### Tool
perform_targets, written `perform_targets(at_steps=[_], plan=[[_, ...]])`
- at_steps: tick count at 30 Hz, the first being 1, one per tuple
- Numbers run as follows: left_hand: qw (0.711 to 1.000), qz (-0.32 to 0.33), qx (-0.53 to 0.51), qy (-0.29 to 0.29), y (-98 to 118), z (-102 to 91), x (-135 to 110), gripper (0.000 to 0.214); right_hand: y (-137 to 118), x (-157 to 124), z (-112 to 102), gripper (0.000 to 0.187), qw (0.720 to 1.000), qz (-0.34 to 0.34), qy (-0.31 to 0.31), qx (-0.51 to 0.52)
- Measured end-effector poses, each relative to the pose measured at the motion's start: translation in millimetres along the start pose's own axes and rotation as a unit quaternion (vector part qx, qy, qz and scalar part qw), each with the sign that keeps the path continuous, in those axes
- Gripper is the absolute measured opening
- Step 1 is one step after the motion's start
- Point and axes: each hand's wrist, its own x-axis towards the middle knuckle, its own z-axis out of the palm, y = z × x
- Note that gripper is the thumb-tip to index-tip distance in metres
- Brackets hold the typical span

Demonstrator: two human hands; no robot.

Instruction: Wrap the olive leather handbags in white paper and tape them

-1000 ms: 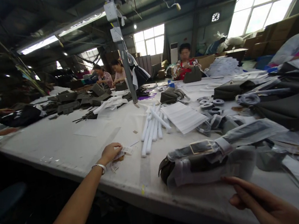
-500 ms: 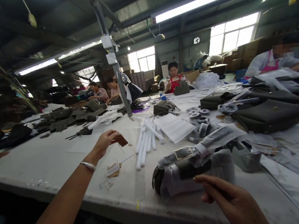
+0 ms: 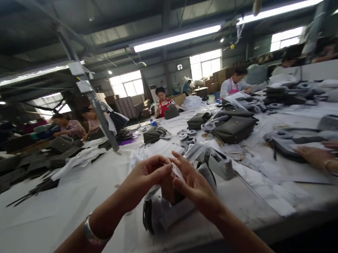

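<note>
My left hand [image 3: 150,172] pinches a brown card tag [image 3: 168,190] by its top, and the tag hangs below the fingers. Fingertips of my right hand [image 3: 197,186] meet it there, closed on a small white label [image 3: 177,171]; the exact hold is partly hidden. Directly beneath both hands lies a dark handbag [image 3: 148,216] partly covered in white wrapping [image 3: 176,216], its middle blocked from sight by my hands and the tag.
Another person's hands [image 3: 317,157] rest on a wrapped bag at the right. Dark bags [image 3: 235,128] and grey rolls [image 3: 187,134] lie beyond my hands. Dark pieces [image 3: 64,155] are piled at the left, near a metal post [image 3: 102,118]. Several people sit across the table [image 3: 76,224].
My left hand has brought the brown tag rightward over the handbag, and my right hand has come up to meet it. The view has swung right, showing another person's hands.
</note>
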Motion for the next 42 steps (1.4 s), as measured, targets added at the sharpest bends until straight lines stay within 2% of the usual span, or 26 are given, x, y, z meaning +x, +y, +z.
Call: perform_targets(at_steps=[2, 6, 9, 12, 15, 17, 22, 26, 29, 33, 36, 38, 40, 42], plan=[[1.000, 0.008, -0.003, -0.025, 0, 13.2, 6, 0.024, -10, -9, -9, 0.062, 1.000, 0.018, 0.005, 0.014], [0.999, 0.015, -0.011, -0.042, -10, 26.9, 21, 0.024, -22, -29, -27, 0.038, 0.995, 0.027, 0.089, -0.043], [0.999, 0.009, -0.003, -0.045, -18, 34.5, 32, 0.033, -23, -39, -42, 0.038, 0.986, 0.030, 0.141, -0.078], [0.998, -0.007, 0.023, -0.052, -21, 40.5, 40, 0.044, -24, -48, -57, 0.037, 0.971, 0.019, 0.180, -0.160], [0.995, -0.012, 0.034, -0.094, -24, 45.0, 45, 0.051, -26, -54, -69, 0.034, 0.943, 0.000, 0.225, -0.245], [0.989, -0.006, 0.040, -0.140, -29, 48.8, 47, 0.053, -29, -57, -73, 0.034, 0.934, -0.007, 0.246, -0.260], [0.974, 0.000, 0.061, -0.216, -43, 65.5, 52, 0.057, -37, -61, -78, 0.030, 0.920, -0.028, 0.281, -0.272], [0.977, -0.038, 0.002, -0.209, -49, 82.6, 54, 0.050, -42, -62, -83, 0.026, 0.904, -0.049, 0.289, -0.310], [0.975, -0.074, -0.032, -0.206, -53, 94.5, 57, 0.056, -45, -65, -87, 0.026, 0.894, -0.057, 0.292, -0.334], [0.969, -0.080, -0.007, -0.235, -60, 108.7, 60, 0.064, -46, -68, -89, 0.026, 0.883, -0.073, 0.293, -0.359], [0.960, -0.074, 0.013, -0.270, -63, 118.4, 59, 0.057, -48, -71, -92, 0.027, 0.876, -0.076, 0.302, -0.368], [0.964, -0.077, 0.045, -0.251, -63, 123.2, 59, 0.052, -50, -74, -94, 0.027, 0.871, -0.080, 0.311, -0.371], [0.975, -0.064, 0.090, -0.191, -62, 124.6, 61, 0.051, -52, -76, -97, 0.027, 0.865, -0.088, 0.321, -0.376], [0.986, -0.019, 0.118, -0.113, -59, 121.7, 65, 0.049, -54, -79, -99, 0.027, 0.856, -0.092, 0.334, -0.384]])
